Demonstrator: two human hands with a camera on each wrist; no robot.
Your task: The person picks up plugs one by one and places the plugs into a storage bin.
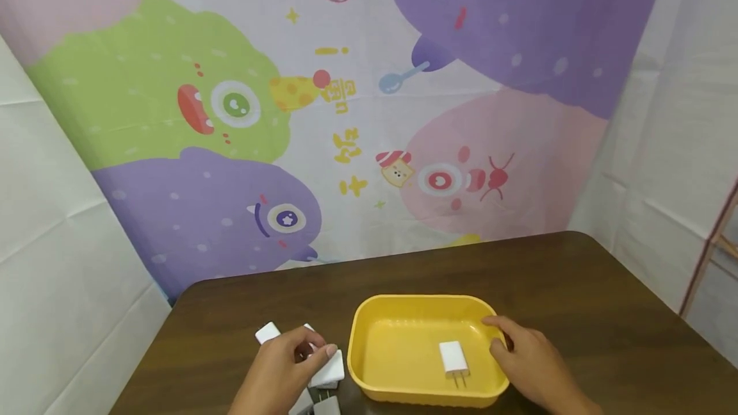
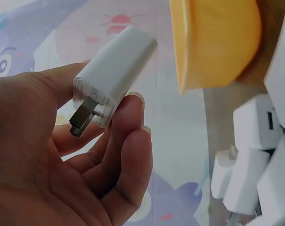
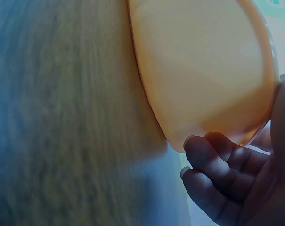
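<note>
The left hand (image 1: 282,364) pinches a white, block-shaped plastic charger (image 2: 116,66) between thumb and fingers, its two flat metal prongs turned towards the palm. Below and around those fingers, a loose cluster of other white plastic chargers (image 1: 330,370) lies on the dark brown wood-grain desk (image 1: 548,287); some are partly hidden by the hand.

Just to the right of the left fingers stands a yellow, rounded-rectangular plastic basin (image 1: 392,357). The right hand (image 1: 533,360) holds the basin's right side, its fingers closed narrowly about the rim. Inside the basin, to the left of the right fingers, one white two-pronged charger (image 1: 452,356) lies on the bottom, prongs towards the near edge. Well beyond both hands' fingers hangs a white cloth backdrop (image 1: 346,235) printed with one-eyed cartoon monsters.
</note>
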